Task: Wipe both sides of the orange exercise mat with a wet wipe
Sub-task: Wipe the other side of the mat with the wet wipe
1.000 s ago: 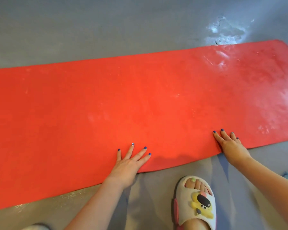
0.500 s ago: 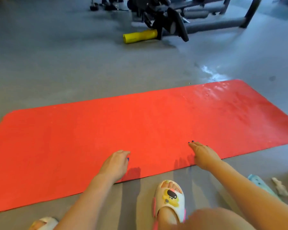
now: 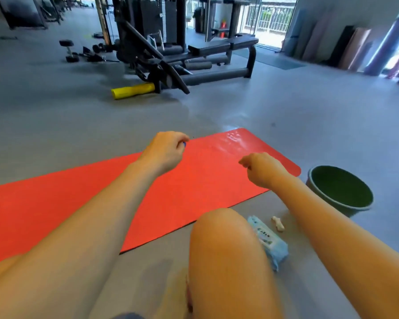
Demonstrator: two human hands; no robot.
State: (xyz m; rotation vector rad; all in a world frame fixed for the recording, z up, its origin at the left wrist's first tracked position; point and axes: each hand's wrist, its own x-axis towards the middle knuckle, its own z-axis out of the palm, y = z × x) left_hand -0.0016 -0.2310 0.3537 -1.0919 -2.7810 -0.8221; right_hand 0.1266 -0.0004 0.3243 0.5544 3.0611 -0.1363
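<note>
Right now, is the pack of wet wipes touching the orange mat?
Apart. The head view shows the pack of wet wipes lying on the grey floor beside the knee, with bare floor between it and the orange mat's near edge.

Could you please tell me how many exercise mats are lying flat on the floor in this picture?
1: the orange exercise mat lies flat in front of the person, below both raised hands. Rolled mats seem to lean on the far right wall; others may be hidden.

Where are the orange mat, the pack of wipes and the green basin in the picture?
orange mat (image 3: pixel 200 180), head view, on its bare surface between the two arms.
pack of wipes (image 3: pixel 266 238), head view, on its printed top face.
green basin (image 3: pixel 341 188), head view, on its dark green inside.
</note>
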